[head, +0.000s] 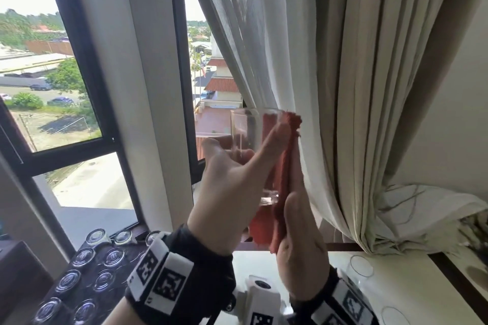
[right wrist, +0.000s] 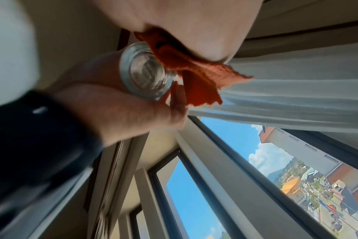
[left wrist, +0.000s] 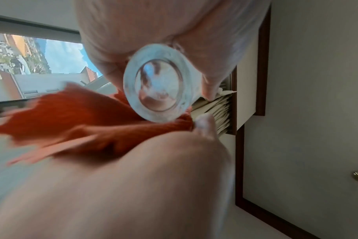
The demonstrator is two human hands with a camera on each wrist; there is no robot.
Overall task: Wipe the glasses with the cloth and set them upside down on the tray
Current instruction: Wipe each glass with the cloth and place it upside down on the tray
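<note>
My left hand (head: pixel 227 192) grips the glass (head: pixel 253 140), held up by the window; my right hand (head: pixel 298 250) presses the cloth (head: pixel 280 187) against its side. Roughly ten upturned glasses fill the tray (head: pixel 87 285); two apparently wait on the bench (head: pixel 412 285).

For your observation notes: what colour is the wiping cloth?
The cloth is orange-red, clearest in the left wrist view.

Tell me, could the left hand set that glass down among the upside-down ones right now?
Probably yes: the left hand grips the glass, and the tray lies just below it with nothing between.
</note>
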